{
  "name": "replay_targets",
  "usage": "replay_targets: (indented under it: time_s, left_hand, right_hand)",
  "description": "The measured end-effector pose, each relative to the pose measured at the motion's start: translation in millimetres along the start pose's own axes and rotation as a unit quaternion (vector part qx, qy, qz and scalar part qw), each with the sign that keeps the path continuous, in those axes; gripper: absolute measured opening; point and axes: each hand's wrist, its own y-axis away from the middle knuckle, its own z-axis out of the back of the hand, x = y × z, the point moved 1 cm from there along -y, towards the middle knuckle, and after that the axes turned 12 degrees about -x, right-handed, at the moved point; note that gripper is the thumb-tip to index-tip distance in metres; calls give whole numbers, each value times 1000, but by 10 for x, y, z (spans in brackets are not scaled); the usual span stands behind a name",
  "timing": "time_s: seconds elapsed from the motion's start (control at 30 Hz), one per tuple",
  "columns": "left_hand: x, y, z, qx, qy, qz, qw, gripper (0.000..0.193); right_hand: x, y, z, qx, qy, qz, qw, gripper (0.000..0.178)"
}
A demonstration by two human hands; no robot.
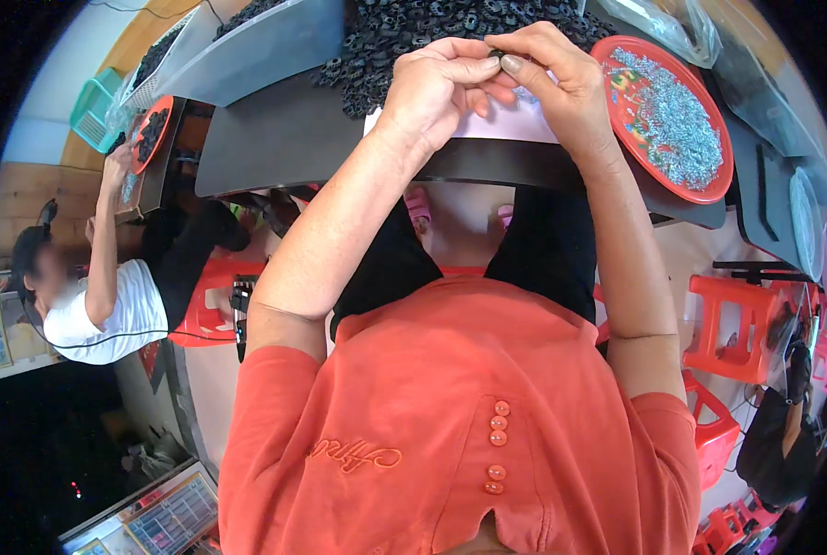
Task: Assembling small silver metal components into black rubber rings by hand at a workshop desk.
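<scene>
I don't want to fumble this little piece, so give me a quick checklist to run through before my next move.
1. Left hand on the small dark piece: ok, thumb and fingertips at it.
2. Right hand on it too: ok, fingertips meet the left hand's there.
3. Piece's facing: cannot tell, fingers hide most of it.
4. Red tray of silvery pieces nearby: ok, just right of the right hand.
5. Black parts nearby: ok, piled beyond the hands.
</scene>
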Motion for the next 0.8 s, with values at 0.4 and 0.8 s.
replay_targets:
  time_s: [0.4,0.8]
  left_hand:
    - [-158,151,467,-58,42,-63,995,21]
    - [-127,276,731,-84,37,-137,986,16]
  right_hand:
    - [1013,15,134,173,-98,-13,980,19]
    - [2036,-136,381,314,-216,206,901,14]
